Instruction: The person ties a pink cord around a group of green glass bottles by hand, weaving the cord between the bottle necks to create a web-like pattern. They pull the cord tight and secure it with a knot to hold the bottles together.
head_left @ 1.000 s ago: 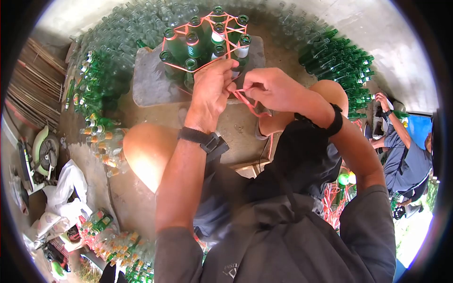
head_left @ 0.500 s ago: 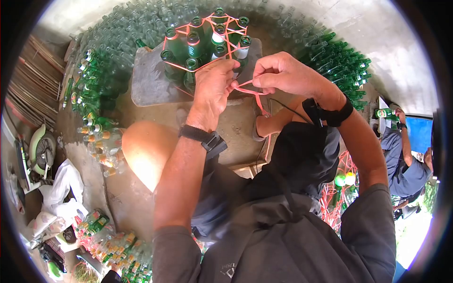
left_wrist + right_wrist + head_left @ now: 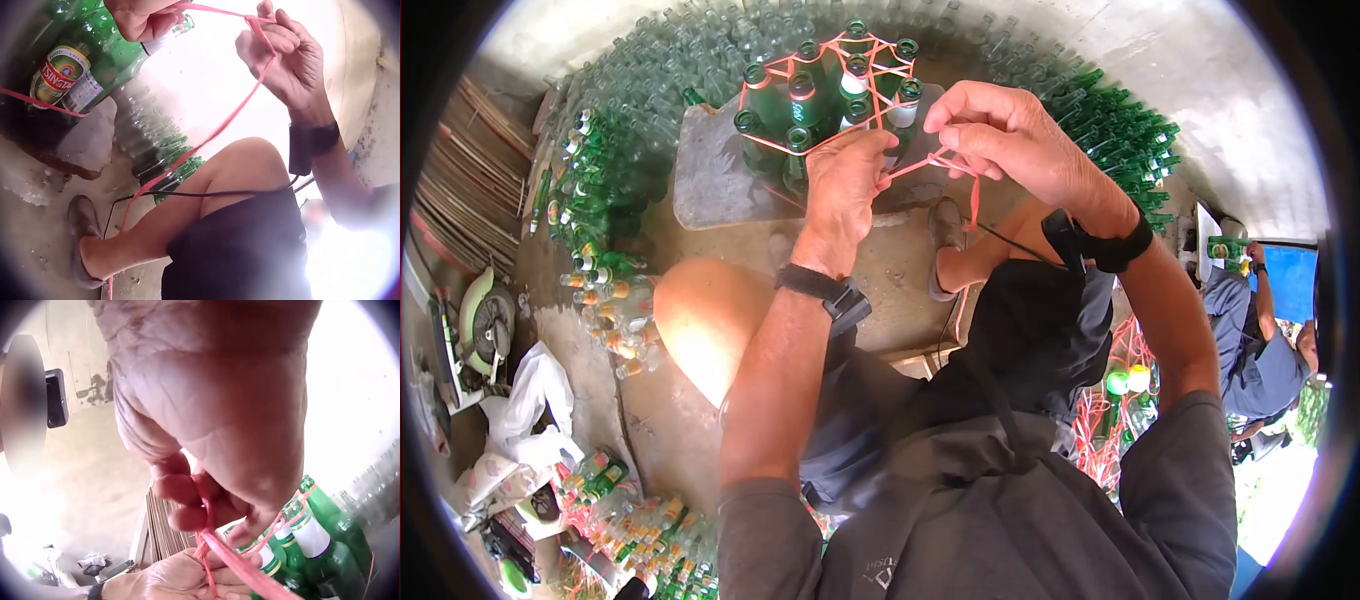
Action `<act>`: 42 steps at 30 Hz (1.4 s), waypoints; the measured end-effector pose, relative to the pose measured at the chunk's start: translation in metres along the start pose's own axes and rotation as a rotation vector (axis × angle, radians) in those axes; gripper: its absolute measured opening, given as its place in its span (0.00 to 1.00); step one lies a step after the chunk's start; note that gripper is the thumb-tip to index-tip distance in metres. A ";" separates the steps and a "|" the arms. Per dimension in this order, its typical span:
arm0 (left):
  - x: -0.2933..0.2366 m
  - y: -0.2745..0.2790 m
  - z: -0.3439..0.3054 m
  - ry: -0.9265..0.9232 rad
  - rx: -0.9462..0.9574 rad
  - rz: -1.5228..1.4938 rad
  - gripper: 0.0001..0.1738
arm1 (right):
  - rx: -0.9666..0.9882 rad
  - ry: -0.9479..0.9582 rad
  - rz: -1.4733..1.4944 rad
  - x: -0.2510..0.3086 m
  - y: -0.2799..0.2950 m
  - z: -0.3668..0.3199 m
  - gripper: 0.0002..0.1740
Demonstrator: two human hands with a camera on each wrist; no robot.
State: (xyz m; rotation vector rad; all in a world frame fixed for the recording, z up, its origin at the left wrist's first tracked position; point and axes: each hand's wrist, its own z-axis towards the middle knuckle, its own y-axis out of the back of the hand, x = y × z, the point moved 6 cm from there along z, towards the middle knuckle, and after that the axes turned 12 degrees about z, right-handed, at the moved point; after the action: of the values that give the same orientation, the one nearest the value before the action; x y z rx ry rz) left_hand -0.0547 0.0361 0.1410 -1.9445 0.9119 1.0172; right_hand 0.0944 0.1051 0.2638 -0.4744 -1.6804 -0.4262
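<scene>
A cluster of green glass bottles (image 3: 802, 108) stands on a stone slab (image 3: 705, 185), pink plastic twine (image 3: 912, 168) wound around and between the necks. The label on one bottle (image 3: 62, 78) reads Tsingtao. Against the near side of the cluster, my left hand (image 3: 840, 190) pinches the twine close to the bottles. My right hand (image 3: 1025, 150), to its right and slightly higher, holds the twine with curled fingers. A short stretch runs taut between the two hands. From the right hand a loose length (image 3: 219, 128) hangs past my leg toward the floor.
Clear bottles (image 3: 685, 60) crowd the back wall, with green bottles (image 3: 1115, 135) at right and more (image 3: 585, 190) at left. A pile of pink twine (image 3: 1100, 430) lies by my right side. Another person (image 3: 1250, 330) handles green bottles at far right. A black cable (image 3: 206, 194) crosses my leg.
My right hand has moved up and right, away from the left, drawing out the twine between them. The left hand stays by the bottles. At far right, the other person now holds green glass.
</scene>
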 end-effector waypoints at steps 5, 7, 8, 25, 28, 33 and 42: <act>-0.002 -0.001 -0.002 0.007 -0.010 -0.015 0.05 | 0.015 -0.050 -0.080 0.013 0.009 -0.010 0.10; -0.003 -0.002 -0.002 0.013 -0.017 -0.004 0.05 | -0.015 -0.032 -0.100 0.011 0.016 -0.013 0.09; -0.003 -0.002 -0.002 0.024 -0.018 -0.005 0.05 | -0.041 -0.014 -0.116 0.010 0.019 -0.013 0.09; 0.002 -0.004 0.000 0.054 -0.008 0.010 0.06 | 0.004 -0.144 -0.298 0.014 0.029 -0.031 0.08; -0.001 -0.006 -0.001 0.030 0.008 -0.006 0.05 | 0.082 -0.080 -0.281 0.016 0.022 -0.034 0.07; 0.001 -0.003 0.000 0.037 0.026 -0.014 0.06 | -0.008 -0.082 -0.175 0.029 0.017 -0.037 0.06; 0.002 -0.006 -0.003 0.054 0.009 -0.058 0.06 | 0.002 -0.146 -0.374 0.024 0.031 -0.040 0.05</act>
State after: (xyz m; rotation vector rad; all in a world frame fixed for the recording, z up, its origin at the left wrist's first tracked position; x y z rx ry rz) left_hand -0.0479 0.0359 0.1423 -1.9876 0.8831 0.9299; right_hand 0.1412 0.1122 0.2941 -0.1903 -1.9172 -0.6745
